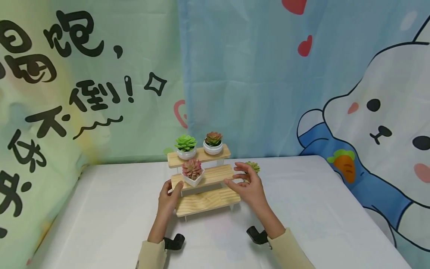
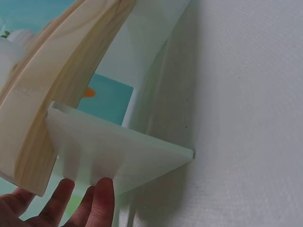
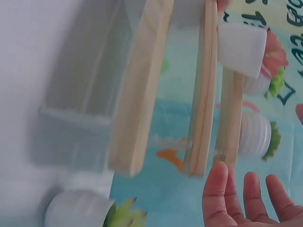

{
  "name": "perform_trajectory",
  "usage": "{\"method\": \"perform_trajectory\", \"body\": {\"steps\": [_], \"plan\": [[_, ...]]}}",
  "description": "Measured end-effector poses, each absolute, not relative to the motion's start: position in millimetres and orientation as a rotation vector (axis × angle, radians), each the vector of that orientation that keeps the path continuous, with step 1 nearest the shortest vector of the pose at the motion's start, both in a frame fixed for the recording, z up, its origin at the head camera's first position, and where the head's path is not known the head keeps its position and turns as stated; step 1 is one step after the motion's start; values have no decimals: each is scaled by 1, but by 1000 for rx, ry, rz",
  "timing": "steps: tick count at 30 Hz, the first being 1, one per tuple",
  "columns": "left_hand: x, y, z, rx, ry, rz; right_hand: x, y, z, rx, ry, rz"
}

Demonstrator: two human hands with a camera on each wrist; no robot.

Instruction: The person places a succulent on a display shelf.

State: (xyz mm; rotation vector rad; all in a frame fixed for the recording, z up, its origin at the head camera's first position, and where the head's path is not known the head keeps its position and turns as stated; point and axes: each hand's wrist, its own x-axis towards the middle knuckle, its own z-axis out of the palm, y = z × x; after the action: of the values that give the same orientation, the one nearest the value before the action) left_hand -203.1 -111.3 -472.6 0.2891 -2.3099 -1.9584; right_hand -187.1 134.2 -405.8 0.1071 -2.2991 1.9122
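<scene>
A three-tier wooden display stand [image 1: 208, 201] with clear side panels stands on the table. My left hand [image 1: 167, 201] holds the left end of its middle shelf, thumb along the top; in the left wrist view its fingers [image 2: 104, 198] reach beside the panel. My right hand [image 1: 250, 186] is at that shelf's right end, fingers spread and bent, holding nothing; its thumb lies close to the wood. A pink succulent [image 1: 192, 169] in a white pot sits on the middle shelf. On the top shelf are a green succulent [image 1: 185, 143] and a reddish-green one [image 1: 213, 139].
Another green succulent [image 1: 253, 166] stands behind my right hand; its white pot [image 3: 78, 208] shows in the right wrist view. White cloth covers the table [image 1: 111, 216]. Printed curtains [image 1: 242, 93] hang behind its back edge.
</scene>
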Motion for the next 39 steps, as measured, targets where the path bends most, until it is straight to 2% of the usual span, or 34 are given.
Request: {"method": "perform_trajectory", "body": {"steps": [12, 26, 39], "plan": [[-202, -111, -472, 303, -2314, -1964, -177, 170, -419, -120, -2329, 1715], [-202, -111, -471, 308, -2310, -1968, -179, 186, -445, -289, -2516, 1690], [-202, -110, -471, 311, -2293, -1989, -191, 191, -461, -273, -2684, 1711]]}}
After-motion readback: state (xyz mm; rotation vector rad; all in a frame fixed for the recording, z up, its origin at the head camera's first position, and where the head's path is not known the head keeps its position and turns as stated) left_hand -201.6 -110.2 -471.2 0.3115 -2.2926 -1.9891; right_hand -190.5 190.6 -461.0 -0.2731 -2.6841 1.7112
